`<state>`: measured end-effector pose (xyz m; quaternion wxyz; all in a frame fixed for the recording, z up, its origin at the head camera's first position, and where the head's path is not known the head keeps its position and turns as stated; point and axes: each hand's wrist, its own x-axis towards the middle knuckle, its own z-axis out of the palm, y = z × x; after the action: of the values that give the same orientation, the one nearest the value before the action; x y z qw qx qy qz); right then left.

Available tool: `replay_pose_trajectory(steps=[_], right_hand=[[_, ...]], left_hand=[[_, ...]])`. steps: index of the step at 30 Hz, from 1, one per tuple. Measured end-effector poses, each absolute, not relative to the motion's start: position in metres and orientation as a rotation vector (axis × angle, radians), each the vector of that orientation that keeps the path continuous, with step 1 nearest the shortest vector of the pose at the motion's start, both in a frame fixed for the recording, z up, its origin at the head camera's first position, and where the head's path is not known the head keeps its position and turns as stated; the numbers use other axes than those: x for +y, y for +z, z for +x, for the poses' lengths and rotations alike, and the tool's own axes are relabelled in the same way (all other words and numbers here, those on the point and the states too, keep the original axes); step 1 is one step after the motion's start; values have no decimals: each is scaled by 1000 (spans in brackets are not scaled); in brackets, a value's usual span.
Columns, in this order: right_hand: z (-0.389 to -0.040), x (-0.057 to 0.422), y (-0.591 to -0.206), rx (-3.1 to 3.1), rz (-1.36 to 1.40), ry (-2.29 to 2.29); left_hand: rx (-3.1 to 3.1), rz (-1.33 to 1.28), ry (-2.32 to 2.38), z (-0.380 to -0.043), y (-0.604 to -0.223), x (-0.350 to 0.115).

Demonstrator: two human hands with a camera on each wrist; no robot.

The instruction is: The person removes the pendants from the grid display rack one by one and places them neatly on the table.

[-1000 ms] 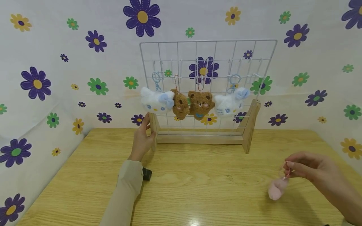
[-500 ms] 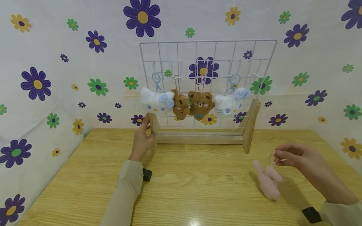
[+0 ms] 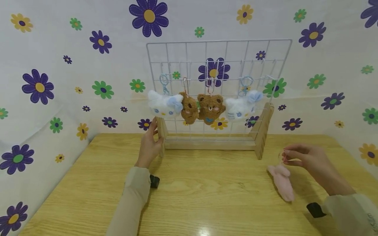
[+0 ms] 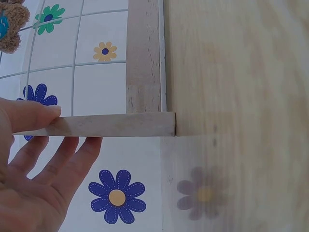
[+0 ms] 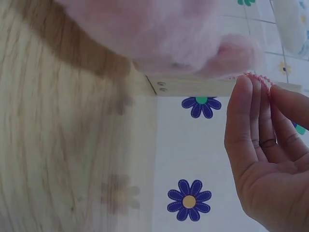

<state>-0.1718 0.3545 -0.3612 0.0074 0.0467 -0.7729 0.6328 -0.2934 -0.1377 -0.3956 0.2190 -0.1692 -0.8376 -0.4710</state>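
Moving in from the right, nearer the wire rack (image 3: 210, 145) than a second ago, and bringing along the pink plush (image 3: 283, 184), close now but not on it: dangling out in front of the right foot (image 3: 263, 132), over the table (image 3: 189, 200). Pinching the pink beaded chain (image 5: 258, 77) between thumb and fingertips with the right hand (image 3: 314, 164), stretched in from the lower right; meanwhile clasping the left foot (image 4: 118, 124) with the left hand (image 3: 149, 146), between thumb and fingers.

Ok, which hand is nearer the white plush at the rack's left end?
Left. The left hand grips the wooden leg just below the white plush; the right hand is far off to the right, pinching the beaded chain of the pink plush.
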Motion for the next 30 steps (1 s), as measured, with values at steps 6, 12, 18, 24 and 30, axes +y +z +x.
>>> replay_pose_trajectory(steps=[6, 12, 18, 24, 30], right_hand=[[-180, 343, -365, -2468, 164, 1929], [-182, 333, -366, -2472, 169, 1948], [-187, 324, -370, -2475, 208, 1966], [-193, 310, -374, -2566, 202, 1913], [-194, 305, -378, -2659, 147, 1838]], left_hand=[[-2302, -492, -1294, -291, -396, -138], [-2286, -497, -1303, -291, -395, -138], [-2282, -501, -1289, -292, -394, -138], [-2291, -489, -1281, -293, -394, -139], [-2276, -508, -1274, -294, -395, -139]])
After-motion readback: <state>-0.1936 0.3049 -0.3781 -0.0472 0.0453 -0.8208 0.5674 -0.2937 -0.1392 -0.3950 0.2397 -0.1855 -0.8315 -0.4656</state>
